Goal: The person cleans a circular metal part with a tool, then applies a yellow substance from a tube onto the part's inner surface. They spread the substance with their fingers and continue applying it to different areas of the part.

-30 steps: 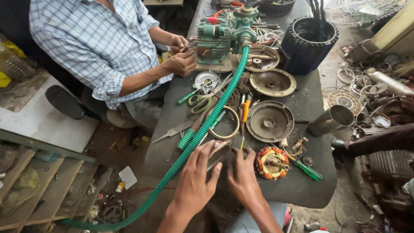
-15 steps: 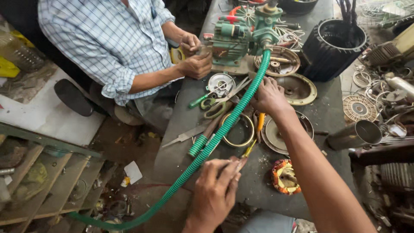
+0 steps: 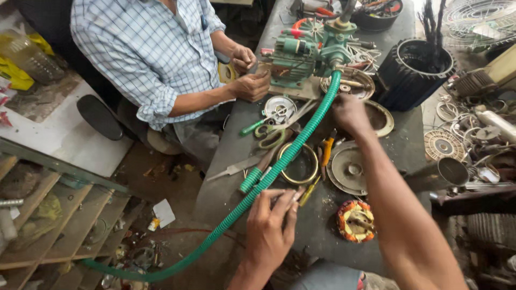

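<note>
A left hand (image 3: 271, 228) is pressing spread fingers onto the counter (image 3: 231, 161) beside a green corrugated hose (image 3: 279, 164); right hand (image 3: 350, 113), fingers curled, is reaching near it.

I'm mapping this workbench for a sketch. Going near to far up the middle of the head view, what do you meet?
Left hand on the bench → brass ring → green-handled scissors → round metal cover → green pump.
</note>
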